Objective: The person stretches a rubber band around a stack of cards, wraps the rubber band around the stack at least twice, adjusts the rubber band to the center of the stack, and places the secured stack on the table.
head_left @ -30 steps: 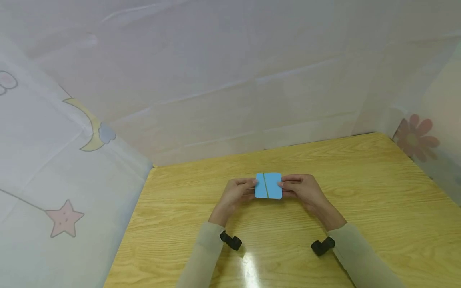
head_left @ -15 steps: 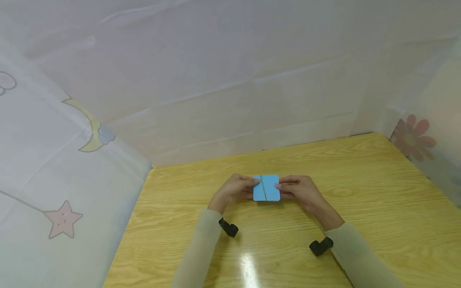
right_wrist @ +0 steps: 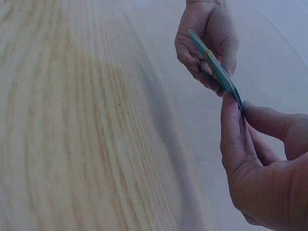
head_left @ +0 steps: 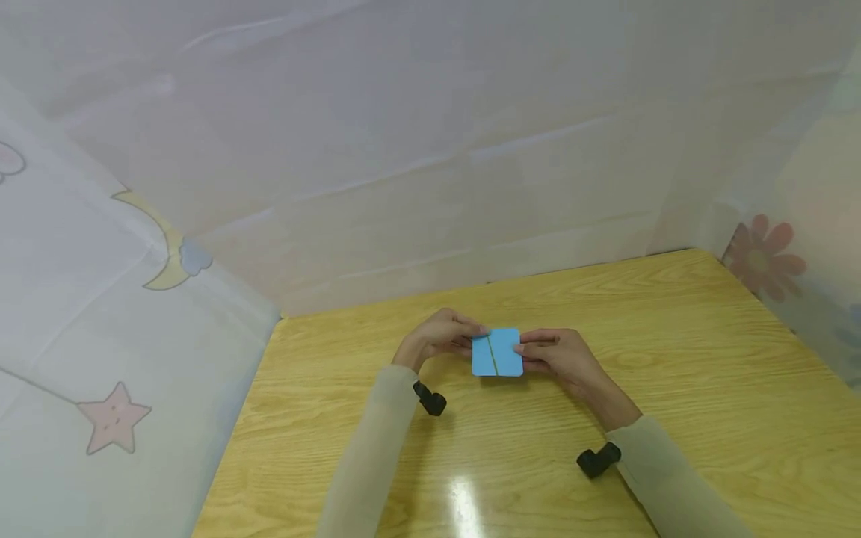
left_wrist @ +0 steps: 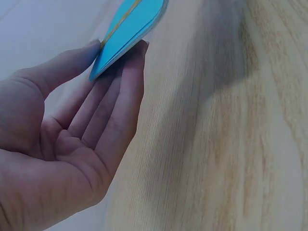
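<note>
A thin stack of square light-blue cards (head_left: 507, 353) with rounded corners is held up over the table. A narrow yellowish rubber band (head_left: 493, 356) runs round it, slightly slanted, left of its middle. My left hand (head_left: 440, 332) pinches the far left corner, its thumb by the band and its fingers underneath. In the left wrist view the cards (left_wrist: 137, 29) show layered edges above the left hand (left_wrist: 82, 125). On the opposite side my right hand (head_left: 565, 359) grips the right edge between thumb and fingers. The right wrist view shows the cards (right_wrist: 219, 70) edge-on and tilted.
The wood-grain table (head_left: 525, 463) lies beneath both hands. Behind it hangs a pale cloth wall (head_left: 430, 187), with a printed side wall (head_left: 54, 314) at the left and a printed flower (head_left: 763, 258) at the right. Black wrist cameras (head_left: 430, 400) sit on the sleeves.
My left hand has shifted up and away, its thumb sliding from the left edge to the far left corner by the band. The right hand and cards have moved slightly left in view.
</note>
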### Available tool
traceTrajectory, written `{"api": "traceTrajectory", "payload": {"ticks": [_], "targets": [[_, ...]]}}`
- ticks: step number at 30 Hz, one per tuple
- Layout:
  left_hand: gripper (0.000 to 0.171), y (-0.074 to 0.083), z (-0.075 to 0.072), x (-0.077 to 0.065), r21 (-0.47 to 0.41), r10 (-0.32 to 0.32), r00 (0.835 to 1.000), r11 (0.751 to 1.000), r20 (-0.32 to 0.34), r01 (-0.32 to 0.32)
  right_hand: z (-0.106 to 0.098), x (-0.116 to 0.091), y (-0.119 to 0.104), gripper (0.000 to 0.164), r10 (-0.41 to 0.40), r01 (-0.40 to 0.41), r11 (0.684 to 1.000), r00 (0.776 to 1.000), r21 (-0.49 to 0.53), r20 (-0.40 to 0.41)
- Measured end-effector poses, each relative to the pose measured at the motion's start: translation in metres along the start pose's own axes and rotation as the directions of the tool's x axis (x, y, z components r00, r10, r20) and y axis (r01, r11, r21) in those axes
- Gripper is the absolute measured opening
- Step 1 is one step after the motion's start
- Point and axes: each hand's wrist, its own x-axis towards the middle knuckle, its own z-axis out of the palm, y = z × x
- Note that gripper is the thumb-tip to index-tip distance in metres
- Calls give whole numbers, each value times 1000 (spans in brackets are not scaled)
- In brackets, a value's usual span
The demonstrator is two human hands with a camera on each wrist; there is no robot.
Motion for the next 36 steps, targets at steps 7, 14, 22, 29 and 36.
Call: {"api": "traceTrajectory", "payload": {"ticks": [7,14,22,29,36], "targets": [[22,3,-1,4,42,3,1000,999,25,-4,-2,2,3,46,0,0,1000,1000,-10,-19],[23,1,1,4,78,14,1000,997,27,-16,-5,4,7,46,-2,2,1000,1000,-18,-17],[23,-1,5,4,115,77,997,990,7,-78,-10,3,10,41,-12,12,1000,1000,-22,1],[23,-1,2,2,179,108,994,977,33,-112,-10,4,11,35,1,-1,999,1000,-38,5],[19,1,-3,1,216,90,991,970,97,-109,-6,4,12,33,26,-24,998,999,-62,26]]}}
